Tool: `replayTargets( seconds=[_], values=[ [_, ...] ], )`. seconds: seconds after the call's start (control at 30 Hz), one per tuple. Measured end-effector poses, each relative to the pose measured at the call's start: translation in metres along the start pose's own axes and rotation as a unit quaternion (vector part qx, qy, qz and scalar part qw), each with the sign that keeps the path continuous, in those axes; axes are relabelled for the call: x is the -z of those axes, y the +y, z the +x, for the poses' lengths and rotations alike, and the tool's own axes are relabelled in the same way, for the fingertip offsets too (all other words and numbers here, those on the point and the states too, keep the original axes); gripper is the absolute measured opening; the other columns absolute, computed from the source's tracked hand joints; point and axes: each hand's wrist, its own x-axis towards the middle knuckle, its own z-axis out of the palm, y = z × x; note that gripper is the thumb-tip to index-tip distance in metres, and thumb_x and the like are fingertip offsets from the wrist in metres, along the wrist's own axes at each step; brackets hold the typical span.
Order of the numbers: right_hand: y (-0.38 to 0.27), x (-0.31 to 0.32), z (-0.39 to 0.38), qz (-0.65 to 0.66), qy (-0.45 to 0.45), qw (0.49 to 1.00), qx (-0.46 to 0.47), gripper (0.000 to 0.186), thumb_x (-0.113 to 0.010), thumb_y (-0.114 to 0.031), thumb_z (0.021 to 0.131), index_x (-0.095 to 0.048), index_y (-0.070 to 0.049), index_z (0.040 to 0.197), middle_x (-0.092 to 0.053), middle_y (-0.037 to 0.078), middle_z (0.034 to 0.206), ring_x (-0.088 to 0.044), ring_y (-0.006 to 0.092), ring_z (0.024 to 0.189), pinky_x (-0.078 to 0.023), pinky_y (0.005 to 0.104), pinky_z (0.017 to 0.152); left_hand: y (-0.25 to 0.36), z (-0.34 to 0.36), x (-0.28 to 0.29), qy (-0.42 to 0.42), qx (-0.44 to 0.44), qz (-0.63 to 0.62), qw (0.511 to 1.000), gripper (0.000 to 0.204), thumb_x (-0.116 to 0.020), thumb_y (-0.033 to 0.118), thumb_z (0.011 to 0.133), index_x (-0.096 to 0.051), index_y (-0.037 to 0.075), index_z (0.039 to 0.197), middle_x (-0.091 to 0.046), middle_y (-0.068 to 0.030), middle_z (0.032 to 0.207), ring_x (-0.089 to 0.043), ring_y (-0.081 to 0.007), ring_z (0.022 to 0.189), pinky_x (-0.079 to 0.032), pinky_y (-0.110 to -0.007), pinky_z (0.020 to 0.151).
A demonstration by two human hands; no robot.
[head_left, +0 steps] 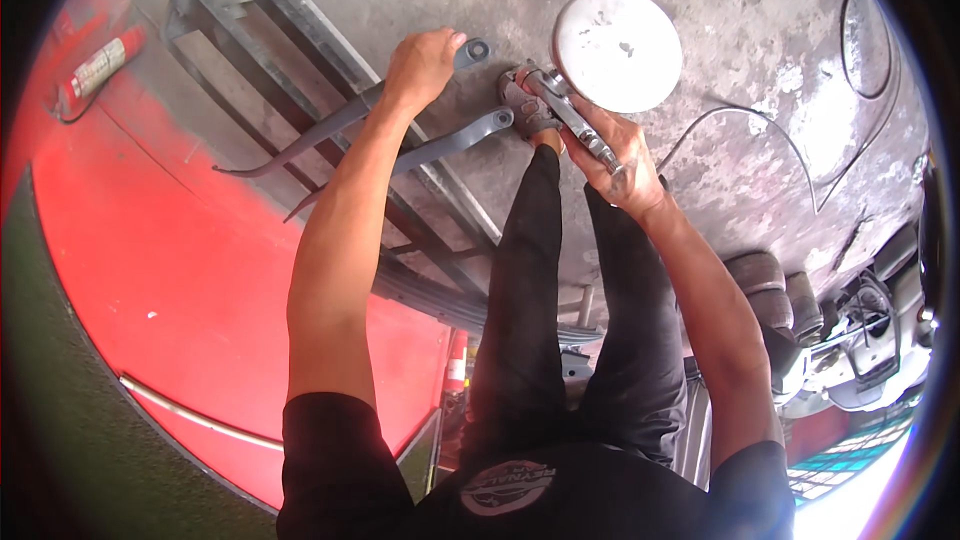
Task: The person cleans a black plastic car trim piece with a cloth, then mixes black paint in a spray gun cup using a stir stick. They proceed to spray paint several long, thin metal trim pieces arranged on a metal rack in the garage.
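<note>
My left hand is closed round a curved grey metal bar with an eye at its upper end, above a dark steel frame. A second such bar lies just below it across the frame. My right hand grips a silver spray gun with a round white-topped cup, pointed toward the bars. My shoe shows behind the gun.
A red-painted area with a red cylinder is on the left. A hose curves across the concrete floor on the right. Dark rounded objects and assorted parts are piled at lower right. Leaf springs lie near my legs.
</note>
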Motion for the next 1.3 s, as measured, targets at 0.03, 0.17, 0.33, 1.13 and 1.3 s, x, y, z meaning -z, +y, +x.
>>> replayTargets(
  seconds=[0.03, 0.17, 0.33, 1.13, 1.3],
  values=[
    [0.001, 0.001, 0.0, 0.003, -0.002, 1.0, -0.001, 0.048, -0.075, -0.005, 0.091, -0.064, 0.002, 0.138, -0.075, 0.024, 0.104, -0.075, 0.0417, 0.096, -0.058, 0.0445, 0.087, -0.002, -0.001, 0.0, 0.02, -0.009, -0.013, 1.0, 0.051, -0.068, 0.042, 0.103, -0.074, -0.001, 0.129, -0.079, -0.0196, 0.102, -0.075, -0.0283, 0.083, -0.059, -0.036, 0.078],
    [0.002, 0.005, 0.002, 0.006, -0.012, 1.0, 0.008, 0.048, -0.075, -0.006, 0.091, -0.064, 0.002, 0.137, -0.075, 0.024, 0.103, -0.075, 0.0421, 0.094, -0.058, 0.0445, 0.086, 0.003, -0.01, -0.001, 0.023, -0.052, -0.04, 0.998, 0.045, -0.068, 0.039, 0.103, -0.075, 0.002, 0.127, -0.078, -0.0187, 0.096, -0.073, -0.0307, 0.081, -0.057, -0.041, 0.079],
    [0.006, 0.003, -0.003, -0.008, -0.012, 1.0, 0.015, 0.047, -0.075, -0.007, 0.091, -0.065, 0.002, 0.136, -0.074, 0.026, 0.102, -0.074, 0.044, 0.092, -0.058, 0.0461, 0.084, 0.025, -0.007, 0.003, -0.023, 0.064, 0.006, 0.998, 0.039, -0.07, 0.031, 0.102, -0.075, 0.001, 0.128, -0.08, -0.0171, 0.099, -0.075, -0.0261, 0.082, -0.058, -0.039, 0.08],
    [-0.001, 0.005, -0.04, -0.098, -0.145, 0.984, -0.029, 0.056, -0.068, -0.005, 0.093, -0.06, -0.006, 0.148, -0.064, 0.025, 0.141, -0.057, 0.0467, 0.136, -0.042, 0.0503, 0.116, 0.022, -0.072, -0.107, -0.023, -0.09, 0.175, 0.98, 0.027, -0.065, 0.034, 0.098, -0.072, 0.007, 0.101, -0.077, -0.0139, 0.079, -0.078, -0.0315, 0.075, -0.06, -0.046, 0.067],
    [-0.007, 0.001, -0.036, -0.089, -0.138, 0.986, -0.017, 0.041, -0.073, -0.006, 0.087, -0.069, -0.003, 0.128, -0.07, 0.024, 0.124, -0.064, 0.0475, 0.119, -0.049, 0.0515, 0.104, 0.031, -0.061, -0.11, -0.024, -0.027, 0.143, 0.989, 0.026, -0.061, 0.03, 0.098, -0.073, 0.008, 0.092, -0.077, -0.0144, 0.08, -0.077, -0.0314, 0.08, -0.06, -0.046, 0.071]
  ],
)
